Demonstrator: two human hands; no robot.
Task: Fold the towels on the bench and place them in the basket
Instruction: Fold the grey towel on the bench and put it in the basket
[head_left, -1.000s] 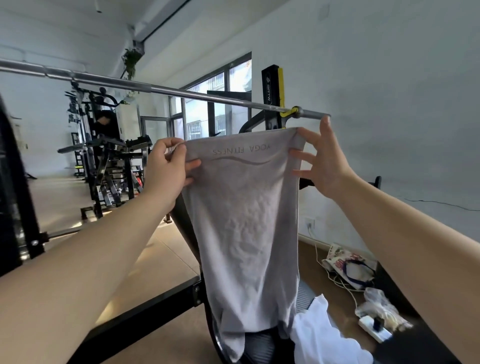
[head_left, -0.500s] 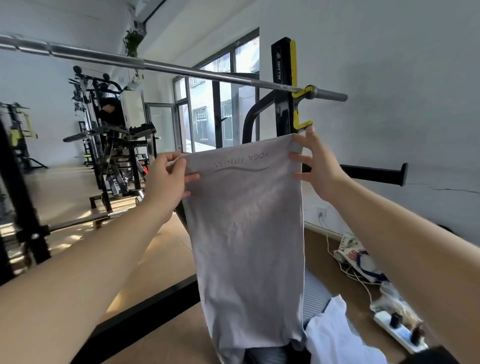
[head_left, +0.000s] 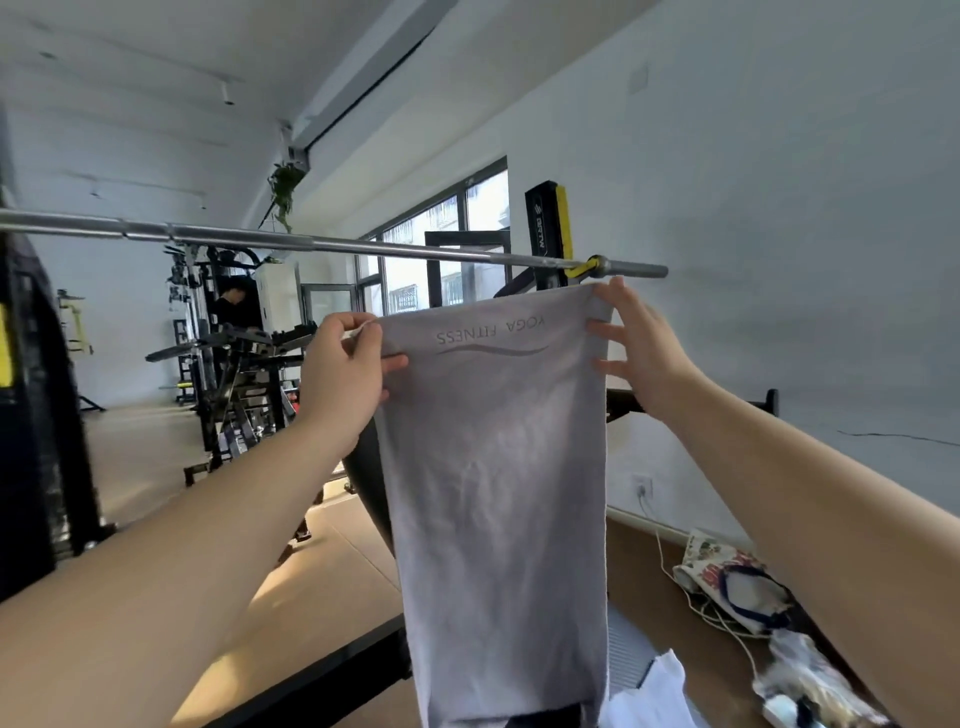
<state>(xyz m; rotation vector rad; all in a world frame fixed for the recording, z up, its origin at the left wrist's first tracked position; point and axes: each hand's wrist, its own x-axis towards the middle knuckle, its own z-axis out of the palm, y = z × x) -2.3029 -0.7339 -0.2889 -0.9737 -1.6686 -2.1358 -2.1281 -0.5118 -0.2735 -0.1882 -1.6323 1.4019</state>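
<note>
A grey towel (head_left: 498, 499) with upside-down "YOGA FITNESS" lettering hangs full length in front of me. My left hand (head_left: 345, 371) pinches its top left corner. My right hand (head_left: 631, 345) pinches the top right corner, its other fingers spread out. A white towel (head_left: 652, 693) lies below at the bottom edge of the view. The bench is mostly hidden behind the grey towel. No basket is in view.
A steel barbell (head_left: 322, 241) runs across just above the towel, resting in a black and yellow rack post (head_left: 548, 228). A patterned bag (head_left: 727, 577), white cables and a power strip (head_left: 789, 712) lie on the floor at right. Gym machines (head_left: 234, 364) stand at far left.
Both hands keep hold of the towel's top corners, held up throughout. The view dipped, then tilted back up, so the barbell sits just above the towel again.
</note>
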